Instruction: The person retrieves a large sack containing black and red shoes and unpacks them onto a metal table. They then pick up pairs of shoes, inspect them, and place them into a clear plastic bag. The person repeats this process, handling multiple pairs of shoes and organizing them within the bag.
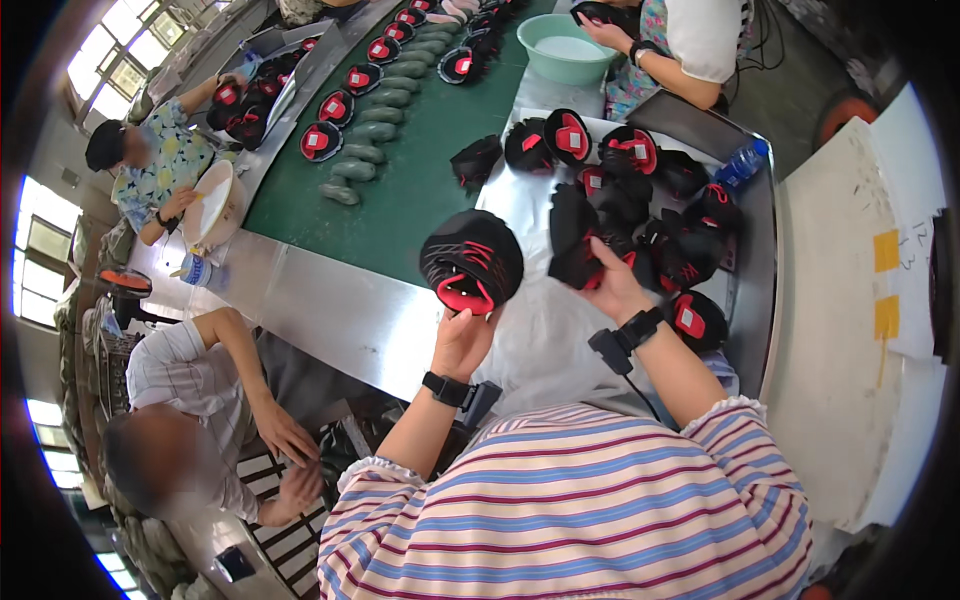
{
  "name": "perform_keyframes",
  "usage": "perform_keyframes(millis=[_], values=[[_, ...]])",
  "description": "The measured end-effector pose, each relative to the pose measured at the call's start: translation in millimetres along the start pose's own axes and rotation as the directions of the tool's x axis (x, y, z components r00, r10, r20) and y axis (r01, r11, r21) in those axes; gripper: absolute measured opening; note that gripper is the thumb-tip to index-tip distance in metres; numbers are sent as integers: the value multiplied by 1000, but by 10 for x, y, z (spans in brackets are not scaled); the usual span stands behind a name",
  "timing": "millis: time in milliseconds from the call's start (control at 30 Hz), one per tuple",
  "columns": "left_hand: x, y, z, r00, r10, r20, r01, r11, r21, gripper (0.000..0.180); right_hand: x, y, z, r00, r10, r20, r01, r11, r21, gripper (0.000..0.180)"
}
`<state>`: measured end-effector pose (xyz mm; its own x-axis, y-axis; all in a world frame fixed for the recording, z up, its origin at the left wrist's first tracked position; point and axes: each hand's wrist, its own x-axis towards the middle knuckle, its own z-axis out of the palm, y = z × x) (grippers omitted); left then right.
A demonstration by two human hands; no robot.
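Note:
Raised in front of me is a black shoe upper (pixel 478 245) with red lacing and a red lining. My left hand (pixel 463 342) is closed on its red-lined opening, thumb at the rim. Farther right, my right hand (pixel 612 285) grips another black shoe upper (pixel 572 235) by its red-edged opening, just above the pile. Several more black and red shoe uppers (pixel 690 255) lie heaped in a metal tray (pixel 768 290) beside that hand. Both wrists carry dark bands with small boxes.
A green belt (pixel 300 225) bears rows of shoe uppers and grey-green foot-shaped lasts (pixel 375 132). A pale green basin (pixel 568 50) and a blue-capped bottle (pixel 742 162) stand beyond. Co-workers sit at left (pixel 190 430), far left (pixel 150 170) and upper right (pixel 690 50). A pale board (pixel 840 330) lies right.

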<state>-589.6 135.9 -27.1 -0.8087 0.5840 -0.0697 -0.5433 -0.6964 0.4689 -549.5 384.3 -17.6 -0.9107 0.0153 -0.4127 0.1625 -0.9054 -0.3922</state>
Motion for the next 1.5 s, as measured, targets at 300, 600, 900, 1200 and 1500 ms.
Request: perform_keyframes(millis=[300, 600, 900, 1200, 1500], values=[[285, 8, 192, 994, 35, 100, -30, 998, -48, 49, -235, 176, 412, 976, -196, -91, 164, 947, -274, 41], [1443, -66, 113, 995, 1, 96, -10, 996, 90, 24, -360, 48, 448, 813, -491, -313, 456, 871, -183, 57], [901, -250, 371, 845, -526, 98, 281, 593, 754, 48, -408, 165, 18, 906, -420, -46, 334, 779, -531, 48], [455, 638, 121, 963, 30, -268, 176, 684, 708, 30, -148, 443, 33, 925, 88, 371, 361, -511, -780, 72], [1231, 1730, -1866, 588, 341, -733, -132, 935, 330, 30, -407, 698, -455, 648, 755, -99, 379, -432, -818, 32]])
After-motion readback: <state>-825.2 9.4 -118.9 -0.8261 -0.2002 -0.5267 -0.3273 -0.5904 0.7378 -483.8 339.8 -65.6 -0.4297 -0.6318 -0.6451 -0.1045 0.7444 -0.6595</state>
